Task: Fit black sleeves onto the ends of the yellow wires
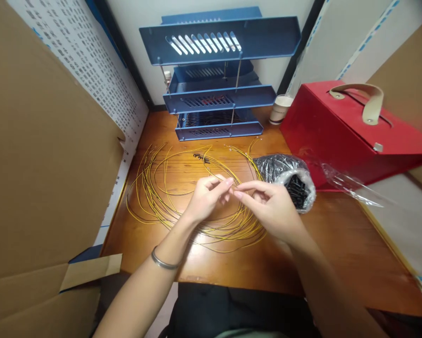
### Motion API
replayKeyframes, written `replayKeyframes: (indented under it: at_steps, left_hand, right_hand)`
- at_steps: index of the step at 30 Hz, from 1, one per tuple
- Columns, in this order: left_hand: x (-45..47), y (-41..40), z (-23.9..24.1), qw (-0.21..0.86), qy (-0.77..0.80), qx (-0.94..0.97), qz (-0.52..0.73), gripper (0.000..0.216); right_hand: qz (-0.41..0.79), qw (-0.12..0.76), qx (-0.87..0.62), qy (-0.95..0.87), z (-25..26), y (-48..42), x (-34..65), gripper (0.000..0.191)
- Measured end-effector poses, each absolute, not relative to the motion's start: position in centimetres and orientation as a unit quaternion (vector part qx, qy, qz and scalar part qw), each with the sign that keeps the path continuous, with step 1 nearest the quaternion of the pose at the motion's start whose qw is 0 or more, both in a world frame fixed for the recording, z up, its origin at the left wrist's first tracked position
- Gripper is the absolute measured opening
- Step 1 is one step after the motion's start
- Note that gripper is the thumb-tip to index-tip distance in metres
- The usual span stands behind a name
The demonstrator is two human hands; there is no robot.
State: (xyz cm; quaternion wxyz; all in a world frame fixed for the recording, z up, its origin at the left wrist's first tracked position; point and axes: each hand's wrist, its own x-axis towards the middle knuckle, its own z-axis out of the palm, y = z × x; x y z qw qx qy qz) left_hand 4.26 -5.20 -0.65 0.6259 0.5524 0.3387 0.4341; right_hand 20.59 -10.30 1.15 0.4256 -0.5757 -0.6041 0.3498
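Note:
Over a loose coil of thin yellow and black wires (156,202) on the table, my two hands meet fingertip to fingertip. My left hand (211,195), with a bracelet on its wrist, is closed in a pinch on a thin wire. My right hand (270,202) pinches the same spot with thumb and forefinger; the wire's end is mostly hidden by the fingers. Small black connectors (201,158) sit on wire ends just behind my hands. To the right of them, a clear plastic bag (279,164) full of small black parts (296,190) lies with its mouth open.
A blue three-tier letter tray (220,131) stands at the back. Right of it are a paper cup (280,110) and a red box (338,136) with a beige handle. Cardboard (49,164) walls the left side of the wooden table (338,244).

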Motion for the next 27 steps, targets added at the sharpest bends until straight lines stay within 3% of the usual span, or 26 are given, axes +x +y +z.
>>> replayKeyframes:
  at_steps: [8,14,21,27]
  left_hand:
    - [4.6,-5.7,-1.5,0.626,0.359,0.518,0.459,0.041]
    - [4.8,-6.4,-1.4,0.623,0.348,0.498,0.493,0.040]
    - [4.6,-6.5,-1.7,0.612,0.336,0.509,0.504,0.038]
    - [4.5,-6.5,-1.7,0.621,0.318,0.515,0.498,0.036]
  right_hand:
    - [0.308,0.474,-0.587,-0.580,-1.5,-10.5,19.8,0.020]
    - [0.352,0.521,-0.558,-0.542,-1.6,-10.8,19.4,0.024]
    - [0.235,0.565,-0.542,-0.576,-2.1,-11.3,19.3,0.013]
    - [0.356,0.563,-0.523,-0.532,-1.4,-11.5,19.0,0.017]
